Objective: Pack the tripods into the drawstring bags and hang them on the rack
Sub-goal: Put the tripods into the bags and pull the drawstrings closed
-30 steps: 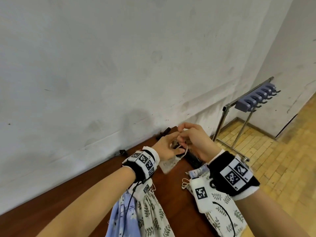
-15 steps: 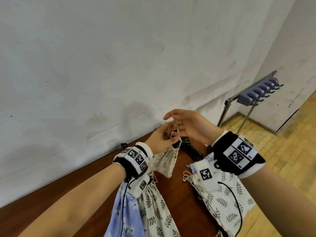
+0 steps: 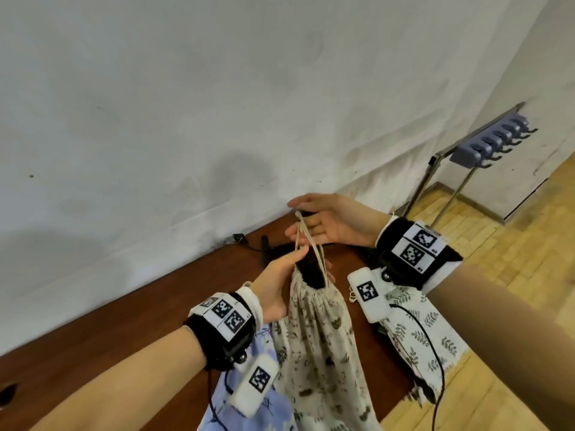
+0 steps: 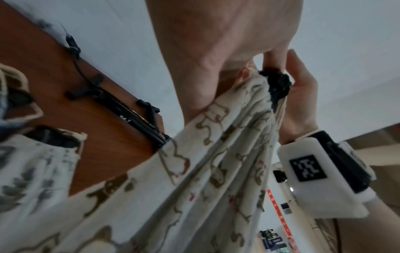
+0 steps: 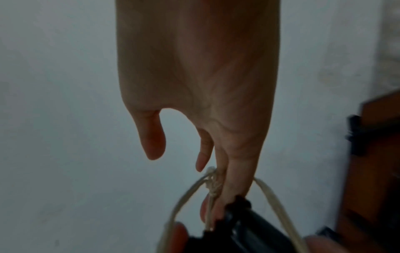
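Note:
A cat-print drawstring bag hangs in front of me, and the black top of a tripod pokes out of its gathered neck. My left hand grips that neck from the left. Above it, my right hand holds the cream drawstring cord taut and raised. In the right wrist view the cord loops round my fingers above the tripod head. A second black tripod lies folded on the brown table by the wall. The rack, with a row of hooks, stands at the far right.
A leaf-print bag lies on the table's right end under my right wrist. A blue floral bag lies below my left wrist. The white wall runs close behind the table. Wooden floor lies between the table and the rack.
Both hands have risen. The right hand has pulled the cord upward, the neck has gathered round the tripod, and the bag now hangs clear of the table.

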{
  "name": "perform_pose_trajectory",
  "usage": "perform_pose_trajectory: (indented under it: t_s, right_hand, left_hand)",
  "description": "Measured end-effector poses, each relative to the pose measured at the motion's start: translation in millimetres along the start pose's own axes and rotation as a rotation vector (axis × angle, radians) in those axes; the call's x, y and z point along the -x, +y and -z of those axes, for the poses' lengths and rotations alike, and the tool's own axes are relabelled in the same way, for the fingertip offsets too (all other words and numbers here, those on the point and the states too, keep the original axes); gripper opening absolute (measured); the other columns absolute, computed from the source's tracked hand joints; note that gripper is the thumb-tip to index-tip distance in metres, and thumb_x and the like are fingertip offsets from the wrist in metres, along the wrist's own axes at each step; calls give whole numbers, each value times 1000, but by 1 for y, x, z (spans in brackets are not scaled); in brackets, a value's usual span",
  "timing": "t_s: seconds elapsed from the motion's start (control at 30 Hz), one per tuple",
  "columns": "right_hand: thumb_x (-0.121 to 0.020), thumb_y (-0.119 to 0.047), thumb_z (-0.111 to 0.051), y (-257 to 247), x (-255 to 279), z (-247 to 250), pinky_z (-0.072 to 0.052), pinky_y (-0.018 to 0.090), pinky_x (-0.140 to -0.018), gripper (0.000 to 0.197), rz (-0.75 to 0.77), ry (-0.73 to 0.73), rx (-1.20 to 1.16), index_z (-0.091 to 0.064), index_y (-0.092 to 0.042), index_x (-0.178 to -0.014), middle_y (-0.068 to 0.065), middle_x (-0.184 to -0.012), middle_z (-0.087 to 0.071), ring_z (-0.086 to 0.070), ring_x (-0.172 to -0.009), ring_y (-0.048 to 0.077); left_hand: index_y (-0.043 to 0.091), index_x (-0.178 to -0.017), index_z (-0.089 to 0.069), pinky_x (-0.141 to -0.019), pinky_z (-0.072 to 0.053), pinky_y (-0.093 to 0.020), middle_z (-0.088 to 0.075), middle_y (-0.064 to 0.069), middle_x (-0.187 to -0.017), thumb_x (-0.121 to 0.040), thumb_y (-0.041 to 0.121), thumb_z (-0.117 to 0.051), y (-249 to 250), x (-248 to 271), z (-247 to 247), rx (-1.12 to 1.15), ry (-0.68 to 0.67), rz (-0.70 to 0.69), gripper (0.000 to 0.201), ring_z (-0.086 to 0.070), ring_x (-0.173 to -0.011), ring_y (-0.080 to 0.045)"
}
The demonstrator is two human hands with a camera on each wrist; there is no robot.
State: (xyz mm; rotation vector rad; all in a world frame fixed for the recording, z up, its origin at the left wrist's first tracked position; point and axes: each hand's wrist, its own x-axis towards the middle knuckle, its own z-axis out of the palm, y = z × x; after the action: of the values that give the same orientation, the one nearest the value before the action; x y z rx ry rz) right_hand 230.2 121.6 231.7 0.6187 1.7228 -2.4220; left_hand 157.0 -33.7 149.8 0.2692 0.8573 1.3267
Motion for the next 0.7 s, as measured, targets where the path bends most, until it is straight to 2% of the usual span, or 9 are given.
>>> perform_pose_trajectory:
  t_s: [0.13, 0.2, 0.3, 0.43, 0.5, 0.53, 0.6, 0.63, 0.7]
  right_hand:
    - [-95, -29, -52, 46, -28, 0, -48, 42, -100, 46, -144, 36, -104, -43, -14, -138, 34, -120, -59, -61, -113, 40]
    - [-96, -29, -50, 68, -45, 1, -46, 38, -101, 45, -176, 74, -139, -43, -13, -137, 31, -122, -60, -59, -115, 38]
    - [-94, -32, -53, 94, -71, 4, -40, 38, -106, 46, -178, 162, -227, -48, -11, -134, 24, -127, -60, -56, -117, 33]
    - [-94, -28, -54, 111, -97, -4, -46, 28, -84, 39, -209, 261, -240, -55, -8, -127, 13, -123, -59, -55, -111, 24]
    - [-96, -25, -52, 119, -103, -2, -45, 26, -81, 45, -261, 288, -148, -51, -2, -134, 20, -129, -56, -54, -115, 32]
    - [-97, -25, -50, 122, -101, 1, -46, 28, -82, 45, -302, 283, -104, -50, -2, -136, 24, -131, -55, -53, -119, 36]
    - [-99, -27, -47, 126, -92, 9, -49, 31, -90, 41, -387, 273, -51, -52, -7, -133, 22, -125, -62, -59, -117, 32]
    - [-98, -28, -48, 129, -86, 15, -50, 32, -94, 37, -404, 277, -52, -54, -10, -131, 19, -120, -66, -62, -114, 29]
    - [-97, -27, -52, 139, -74, 32, -49, 34, -98, 33, -403, 323, -71, -55, -13, -126, 15, -114, -70, -66, -109, 26]
  left_hand:
    - [5, -109, -57, -89, -46, -40, -60, -16, -96, -87, 32, -58, -19, 1, 44, 28, 94, 110, 34, -60, -88, -30]
    - [6, -115, -54, -91, -43, -42, -58, -16, -97, -87, 33, -59, -20, -2, 67, 53, 141, 134, 39, -59, -88, -30]
    - [8, -115, -57, -85, -46, -41, -59, -14, -96, -90, 36, -53, -8, -12, 91, 69, 245, 115, 38, -60, -85, -29]
    - [5, -97, -68, -79, -50, -38, -66, -17, -88, -94, 38, -46, -2, -31, 109, -15, 371, 124, 39, -65, -77, -29]
    - [4, -93, -67, -75, -51, -35, -66, -17, -84, -96, 35, -44, -2, -44, 117, -61, 431, 136, 38, -64, -73, -28]
    - [5, -88, -64, -69, -49, -32, -63, -16, -79, -98, 32, -40, -1, -48, 120, -105, 488, 136, 37, -60, -69, -25]
    - [9, -70, -49, -57, -38, -27, -49, -10, -66, -100, 27, -32, -1, -58, 131, -242, 621, 125, 39, -46, -60, -18]
    - [11, -67, -44, -54, -34, -26, -44, -8, -65, -101, 26, -30, -2, -60, 140, -300, 679, 130, 40, -42, -58, -17]
    - [9, -75, -48, -56, -35, -27, -46, -9, -71, -102, 27, -30, -8, -69, 161, -338, 740, 170, 37, -45, -65, -19]
